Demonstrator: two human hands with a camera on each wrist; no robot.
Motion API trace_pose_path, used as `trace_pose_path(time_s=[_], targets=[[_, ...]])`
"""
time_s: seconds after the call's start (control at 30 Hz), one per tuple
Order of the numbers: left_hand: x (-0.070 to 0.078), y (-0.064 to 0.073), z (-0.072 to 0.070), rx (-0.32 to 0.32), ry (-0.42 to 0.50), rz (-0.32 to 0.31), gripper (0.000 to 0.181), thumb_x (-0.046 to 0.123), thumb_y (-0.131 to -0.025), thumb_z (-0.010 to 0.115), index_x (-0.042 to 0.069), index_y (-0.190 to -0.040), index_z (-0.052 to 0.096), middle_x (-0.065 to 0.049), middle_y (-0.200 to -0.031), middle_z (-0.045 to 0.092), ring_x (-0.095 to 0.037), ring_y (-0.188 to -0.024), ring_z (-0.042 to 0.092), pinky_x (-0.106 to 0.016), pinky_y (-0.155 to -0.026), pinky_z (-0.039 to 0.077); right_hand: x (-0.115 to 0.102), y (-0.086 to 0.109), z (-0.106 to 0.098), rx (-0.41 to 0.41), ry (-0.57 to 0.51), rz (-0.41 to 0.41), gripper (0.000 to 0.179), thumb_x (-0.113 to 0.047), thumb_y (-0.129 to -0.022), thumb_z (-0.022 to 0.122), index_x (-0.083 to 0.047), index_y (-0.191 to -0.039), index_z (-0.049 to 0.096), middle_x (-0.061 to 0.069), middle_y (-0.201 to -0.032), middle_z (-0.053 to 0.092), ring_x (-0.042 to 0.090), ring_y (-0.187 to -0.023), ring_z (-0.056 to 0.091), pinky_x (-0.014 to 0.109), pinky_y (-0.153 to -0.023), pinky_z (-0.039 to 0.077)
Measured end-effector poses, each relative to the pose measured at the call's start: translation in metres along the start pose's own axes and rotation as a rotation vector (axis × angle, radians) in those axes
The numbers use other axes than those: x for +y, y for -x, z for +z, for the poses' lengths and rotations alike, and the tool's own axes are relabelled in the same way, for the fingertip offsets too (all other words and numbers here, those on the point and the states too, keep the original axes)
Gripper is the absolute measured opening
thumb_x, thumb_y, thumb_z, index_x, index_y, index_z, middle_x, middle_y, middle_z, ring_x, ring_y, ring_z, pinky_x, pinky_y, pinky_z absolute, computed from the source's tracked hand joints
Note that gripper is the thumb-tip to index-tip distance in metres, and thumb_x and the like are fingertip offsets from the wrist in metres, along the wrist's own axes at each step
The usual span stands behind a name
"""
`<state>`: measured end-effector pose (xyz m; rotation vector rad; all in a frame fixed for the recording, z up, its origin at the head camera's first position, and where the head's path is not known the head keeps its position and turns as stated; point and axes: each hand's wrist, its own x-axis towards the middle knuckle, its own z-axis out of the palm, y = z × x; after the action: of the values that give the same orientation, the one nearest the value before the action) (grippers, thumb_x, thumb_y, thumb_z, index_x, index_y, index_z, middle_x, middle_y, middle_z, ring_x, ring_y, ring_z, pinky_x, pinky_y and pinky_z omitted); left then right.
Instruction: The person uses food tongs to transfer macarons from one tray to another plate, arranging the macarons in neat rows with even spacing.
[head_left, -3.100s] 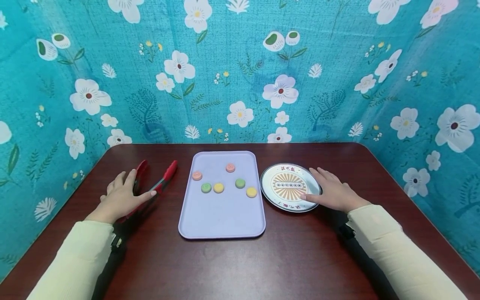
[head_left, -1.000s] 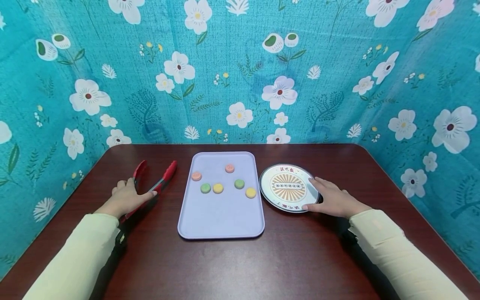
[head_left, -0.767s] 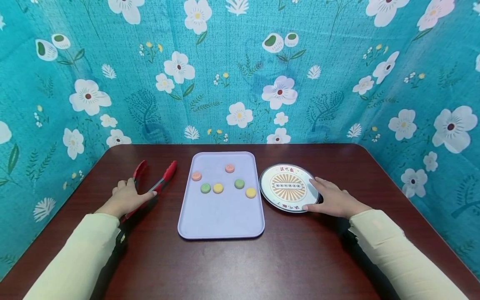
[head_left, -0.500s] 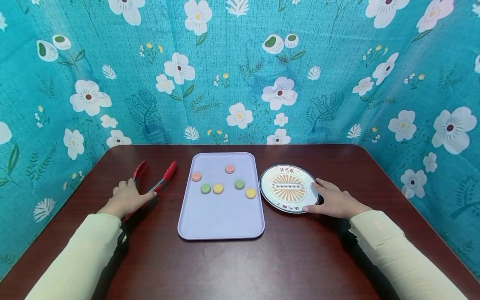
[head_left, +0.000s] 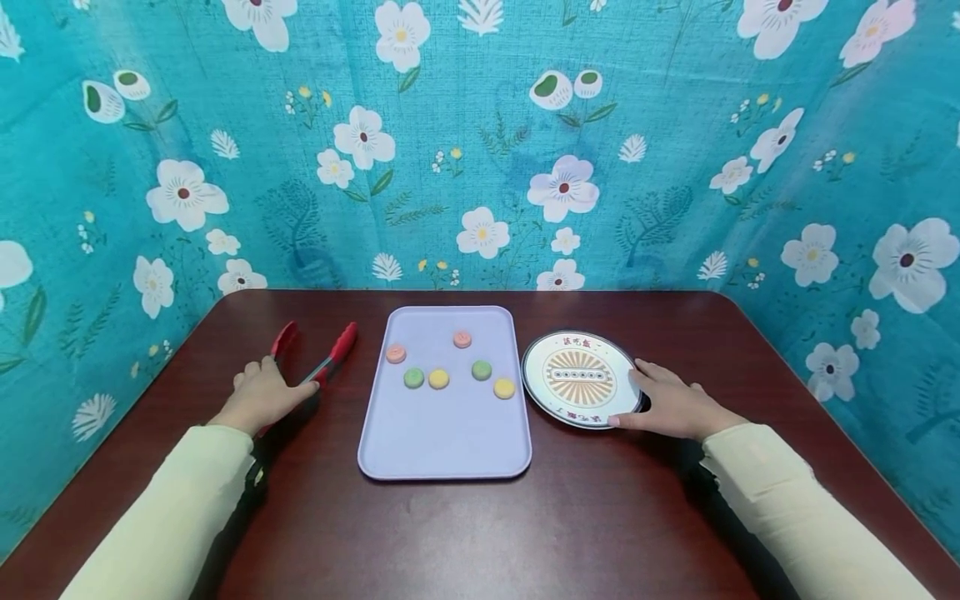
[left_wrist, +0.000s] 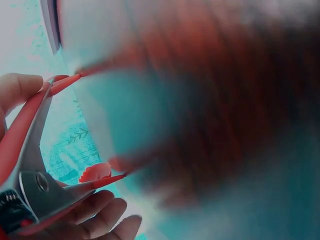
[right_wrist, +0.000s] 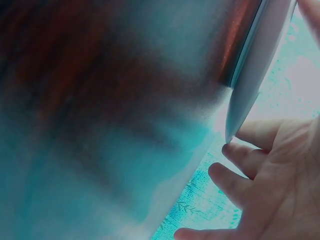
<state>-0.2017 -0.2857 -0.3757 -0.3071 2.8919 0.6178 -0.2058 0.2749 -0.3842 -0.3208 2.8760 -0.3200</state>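
Observation:
A pair of red-tipped metal tongs (head_left: 342, 344) lies spread on the table at the left. My left hand (head_left: 258, 397) is around their near end; in the left wrist view its thumb (left_wrist: 22, 87) presses one red arm of the tongs (left_wrist: 19, 137), while the fingers lie along the other. At the right a white round plate (head_left: 536, 371) with a printed sunburst rests flat. My right hand (head_left: 678, 406) touches its right rim, thumb at the near side and fingers spread. The right wrist view shows fingertips right at the plate's edge (right_wrist: 255, 75), fingers fairly straight.
Between the hands a lilac tray (head_left: 444, 442) lies on the dark wooden table (head_left: 450, 542). On it are several small round pieces, such as a green one (head_left: 413, 378), a yellow one (head_left: 504, 388) and a pink one (head_left: 462, 339). A turquoise floral cloth (head_left: 450, 150) hangs behind.
My left hand has come down and closed in around the tongs. My right fingers have drawn back from over the plate to its rim. The tongs, tray and plate have barely moved.

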Motion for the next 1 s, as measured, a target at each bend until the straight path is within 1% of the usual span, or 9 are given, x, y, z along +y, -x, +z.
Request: trace_pose_path(time_s=[0.17, 0.4, 0.5, 0.6, 0.67, 0.8, 0.9, 1.0], targets=[[0.0041, -0.0027, -0.0003, -0.002, 0.024, -0.001, 0.105, 0.041, -0.077, 0.073, -0.018, -0.141, 0.014, -0.038, -0.124, 0.028, -0.051, -0.112, 0.033, -0.057, -0.075, 0.054, 0.0015, 0.0012, -0.0004, -0.001, -0.015, 0.007, 0.115, -0.075, -0.071, 0.061, 0.006, -0.147, 0.030, 0.030, -0.152, 0.022, 0.048, -0.136, 0.021, 0.080, -0.097, 0.016], [0.0063, -0.0044, -0.0004, -0.019, 0.061, 0.014, 0.107, 0.039, -0.078, 0.071, -0.021, -0.141, 0.007, -0.039, -0.122, 0.025, -0.051, -0.100, 0.046, -0.061, -0.080, 0.051, 0.0011, 0.0027, -0.0008, -0.011, -0.029, 0.031, 0.118, -0.076, -0.069, 0.062, 0.006, -0.148, 0.029, 0.030, -0.152, 0.021, 0.049, -0.135, 0.020, 0.080, -0.097, 0.015], [0.0060, -0.0046, 0.0003, -0.019, 0.058, 0.015, 0.108, 0.039, -0.078, 0.070, -0.022, -0.141, 0.006, -0.039, -0.121, 0.025, -0.050, -0.097, 0.047, -0.061, -0.080, 0.051, 0.0009, 0.0027, -0.0006, -0.011, -0.027, 0.031, 0.117, -0.076, -0.069, 0.063, 0.005, -0.148, 0.030, 0.030, -0.152, 0.021, 0.049, -0.135, 0.020, 0.080, -0.097, 0.015], [0.0056, -0.0043, 0.0013, -0.012, 0.067, 0.011, 0.109, 0.038, -0.078, 0.071, -0.021, -0.142, 0.005, -0.039, -0.122, 0.025, -0.051, -0.099, 0.047, -0.061, -0.081, 0.050, -0.0006, 0.0034, -0.0013, -0.009, -0.027, 0.024, 0.117, -0.075, -0.069, 0.063, 0.005, -0.148, 0.030, 0.030, -0.151, 0.022, 0.049, -0.135, 0.021, 0.080, -0.097, 0.015], [0.0052, -0.0038, 0.0018, -0.004, 0.081, 0.007, 0.109, 0.037, -0.077, 0.072, -0.020, -0.142, 0.007, -0.038, -0.123, 0.025, -0.051, -0.100, 0.046, -0.060, -0.080, 0.051, -0.0017, 0.0038, -0.0017, -0.009, -0.031, 0.022, 0.117, -0.075, -0.069, 0.063, 0.005, -0.147, 0.030, 0.031, -0.151, 0.022, 0.049, -0.135, 0.021, 0.080, -0.097, 0.015], [0.0048, -0.0027, 0.0018, 0.014, 0.094, -0.008, 0.105, 0.035, -0.074, 0.075, -0.017, -0.141, 0.014, -0.036, -0.123, 0.028, -0.049, -0.101, 0.046, -0.057, -0.076, 0.054, -0.0033, 0.0037, -0.0020, -0.013, -0.036, 0.022, 0.117, -0.074, -0.069, 0.064, 0.006, -0.147, 0.030, 0.031, -0.151, 0.022, 0.050, -0.134, 0.021, 0.080, -0.096, 0.015], [0.0044, -0.0019, 0.0014, 0.026, 0.080, -0.019, 0.102, 0.036, -0.072, 0.077, -0.017, -0.138, 0.020, -0.035, -0.121, 0.031, -0.048, -0.099, 0.048, -0.055, -0.075, 0.054, -0.0033, 0.0022, -0.0014, -0.015, -0.033, 0.021, 0.117, -0.075, -0.069, 0.063, 0.006, -0.147, 0.030, 0.031, -0.151, 0.022, 0.050, -0.135, 0.021, 0.080, -0.096, 0.015], [0.0034, -0.0012, 0.0009, 0.034, 0.070, -0.027, 0.101, 0.038, -0.071, 0.077, -0.017, -0.137, 0.023, -0.035, -0.120, 0.032, -0.047, -0.097, 0.049, -0.055, -0.074, 0.055, -0.0033, 0.0005, -0.0008, -0.014, -0.025, 0.018, 0.117, -0.075, -0.069, 0.063, 0.006, -0.147, 0.030, 0.031, -0.151, 0.022, 0.050, -0.135, 0.021, 0.080, -0.096, 0.015]])
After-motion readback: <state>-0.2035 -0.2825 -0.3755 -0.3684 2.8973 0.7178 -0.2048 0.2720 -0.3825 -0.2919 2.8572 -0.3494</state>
